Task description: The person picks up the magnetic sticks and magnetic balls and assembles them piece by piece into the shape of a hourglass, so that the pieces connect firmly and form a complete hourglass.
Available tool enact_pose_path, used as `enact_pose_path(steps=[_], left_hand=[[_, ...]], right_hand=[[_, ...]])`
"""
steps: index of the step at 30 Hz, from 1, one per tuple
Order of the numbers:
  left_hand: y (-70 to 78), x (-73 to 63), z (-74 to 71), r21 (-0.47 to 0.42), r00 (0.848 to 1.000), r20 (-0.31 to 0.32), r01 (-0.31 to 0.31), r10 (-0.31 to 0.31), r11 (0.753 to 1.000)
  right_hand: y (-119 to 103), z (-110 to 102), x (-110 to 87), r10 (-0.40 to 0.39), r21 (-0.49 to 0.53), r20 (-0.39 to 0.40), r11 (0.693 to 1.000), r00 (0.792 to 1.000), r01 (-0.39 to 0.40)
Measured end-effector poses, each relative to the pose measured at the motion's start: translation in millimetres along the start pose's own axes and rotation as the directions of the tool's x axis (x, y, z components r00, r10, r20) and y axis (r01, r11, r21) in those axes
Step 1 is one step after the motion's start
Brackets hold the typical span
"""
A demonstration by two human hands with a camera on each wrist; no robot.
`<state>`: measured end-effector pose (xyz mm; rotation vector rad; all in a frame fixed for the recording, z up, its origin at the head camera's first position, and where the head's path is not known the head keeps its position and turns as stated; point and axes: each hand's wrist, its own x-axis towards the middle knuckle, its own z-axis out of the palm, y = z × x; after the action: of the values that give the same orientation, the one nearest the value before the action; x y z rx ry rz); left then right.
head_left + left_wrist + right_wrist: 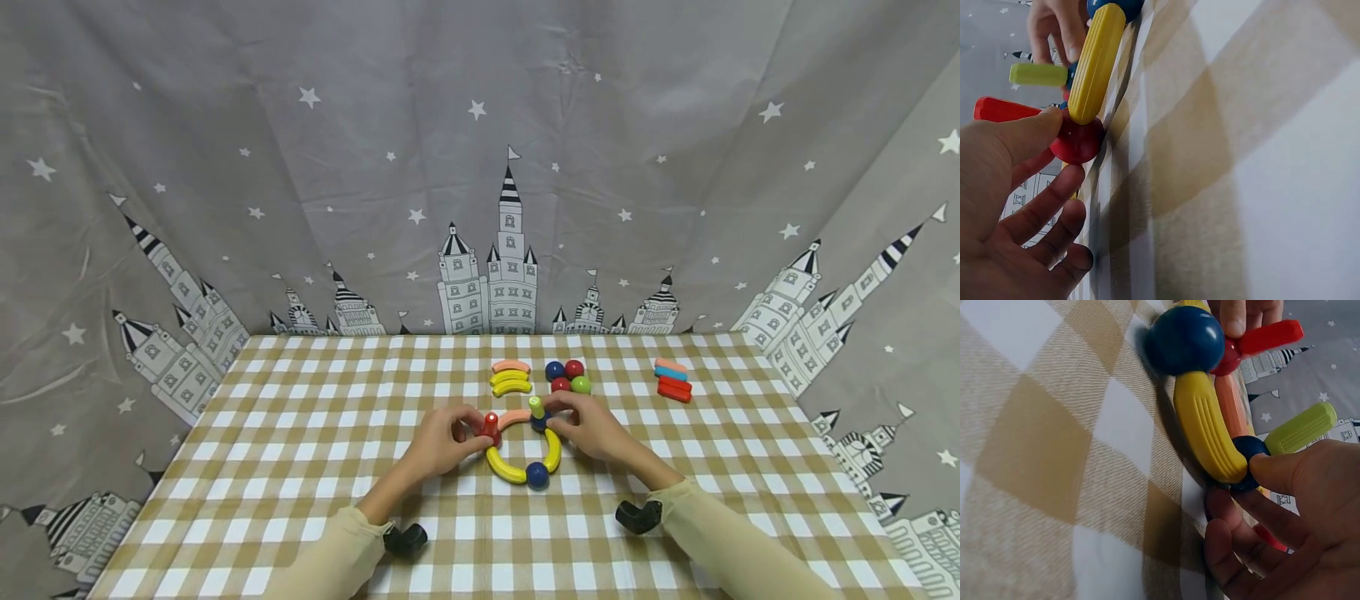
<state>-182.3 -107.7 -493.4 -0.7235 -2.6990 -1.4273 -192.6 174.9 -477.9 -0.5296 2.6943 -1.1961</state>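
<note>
A ring of curved sticks and balls lies on the checked cloth. It has two yellow curved sticks [506, 467], an orange curved stick [514, 416] at the back and a blue ball [537, 476] at the front. My left hand [442, 439] pinches the red ball [1079, 144] at the ring's left, from which a straight red stick [491, 422] stands up. On the other side, my right hand [594, 426] holds a second blue ball [1250, 449] between thumb and fingers. A light green stick [1302, 429] rises from that ball.
Behind the ring lie spare curved sticks [511, 377], one orange and two yellow. Beside them sit several loose balls [574, 368] in red, blue and green. Straight sticks [672, 380] in orange, blue and red lie farther right. A grey curtain [375, 167] hangs behind the table.
</note>
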Motion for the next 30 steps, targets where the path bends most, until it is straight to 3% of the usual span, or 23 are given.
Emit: enact_pose_path(steps=[10,19,30], left_hand=[[5.5,-9.2,0.0,0.042,0.999,0.021,0.044,-0.045,0.998],[5.3,-9.5,-0.2,0.046,0.999,0.018,0.049,-0.05,0.998],[3.0,-8.6,0.7,0.062,0.999,0.031,0.019,-0.021,0.998]], right_hand=[[-3.5,0.3,6.9,-0.011,-0.027,0.022,1.0,1.0,0.012],[-2.5,0.0,9.5,0.018,0.003,0.036,1.0,0.999,-0.018],[-3.1,3.9,7.8,-0.029,-0.022,-0.001,0.999,1.0,0.029]])
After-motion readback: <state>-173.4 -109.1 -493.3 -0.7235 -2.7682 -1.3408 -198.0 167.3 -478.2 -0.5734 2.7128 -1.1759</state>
